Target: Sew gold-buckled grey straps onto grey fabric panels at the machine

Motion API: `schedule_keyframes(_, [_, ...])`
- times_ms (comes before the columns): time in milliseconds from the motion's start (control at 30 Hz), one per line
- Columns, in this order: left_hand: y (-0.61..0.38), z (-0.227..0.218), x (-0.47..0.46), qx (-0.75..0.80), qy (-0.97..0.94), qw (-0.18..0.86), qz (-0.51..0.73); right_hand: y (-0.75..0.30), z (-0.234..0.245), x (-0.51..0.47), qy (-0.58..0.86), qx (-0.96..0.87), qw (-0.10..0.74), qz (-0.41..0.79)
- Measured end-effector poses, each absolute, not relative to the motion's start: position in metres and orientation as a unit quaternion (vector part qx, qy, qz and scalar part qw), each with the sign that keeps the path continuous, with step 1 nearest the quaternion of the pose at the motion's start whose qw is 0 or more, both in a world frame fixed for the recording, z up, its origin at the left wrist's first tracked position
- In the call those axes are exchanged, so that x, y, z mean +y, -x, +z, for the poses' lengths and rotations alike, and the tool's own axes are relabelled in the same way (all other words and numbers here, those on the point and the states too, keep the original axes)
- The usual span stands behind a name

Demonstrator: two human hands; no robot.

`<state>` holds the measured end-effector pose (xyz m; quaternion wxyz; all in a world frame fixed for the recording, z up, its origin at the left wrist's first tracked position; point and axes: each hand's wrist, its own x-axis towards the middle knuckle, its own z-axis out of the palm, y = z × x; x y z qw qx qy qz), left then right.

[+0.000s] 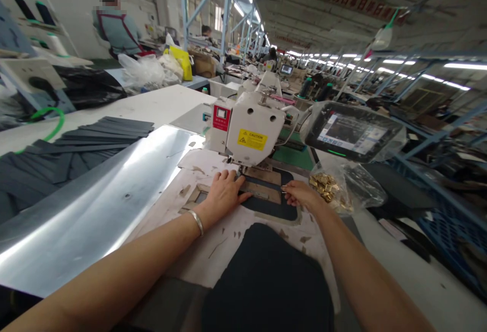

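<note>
Hands: both of the worker's bare hands rest on a template under the head of an industrial sewing machine.
Left hand [224, 192]: laid flat and open, palm down, fingers spread, pressing on the pale template frame [266, 190]; it grips nothing. A silver bangle [197, 222] circles the wrist.
Right hand [300, 193]: fingers curled, the tips pinching a small metal piece [283, 187] at the right edge of the frame; the piece is too small to tell more.
Dark fabric strip [262, 186]: lies across the frame's window, between the two hands, directly beneath the machine's needle area.
Template board [213, 251]: a pale, scuffed sheet with cut-out windows, spread on the table under both hands.
Dark panel [266, 276]: a larger piece of dark material lies on the board, nearer the worker, between the forearms.
Sewing machine [251, 129]: cream-white, carrying a yellow caution label [251, 139] and a red control box [221, 117], just behind the hands.
Bag of brass fittings [335, 190]: clear plastic, open, just beside the right hand.
Touchscreen [352, 131]: a lit control panel wrapped in plastic film, above the bag.
Metal sheet [95, 205]: a shiny plate to the left of the board.
Stacked dark strips [87, 141]: fanned out on the white table [152, 103] beyond the sheet.
Background: another person in an apron [116, 27] stands at a far bench; rows of workstations run off under strip lights.
</note>
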<state>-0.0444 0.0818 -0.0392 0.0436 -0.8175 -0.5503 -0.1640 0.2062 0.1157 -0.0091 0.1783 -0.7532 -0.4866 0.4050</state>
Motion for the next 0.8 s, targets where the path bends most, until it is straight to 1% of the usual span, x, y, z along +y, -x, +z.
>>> schedule_keyframes(133, [0.043, -0.042, 0.083, -0.542, 0.822, 0.055, -0.166, -0.205, -0.002, 0.117, 0.761, -0.463, 0.169, 0.421])
schedule_keyframes(333, [0.049, -0.043, 0.085, -0.536, 0.825, 0.059, -0.168, -0.197, -0.005, 0.116, 0.766, -0.469, 0.176, 0.404])
schedule_keyframes(800, [0.103, -0.044, 0.093, -0.549, 0.814, 0.061, -0.178, -0.142, -0.01, 0.129, 0.754, -0.487, 0.171, 0.407])
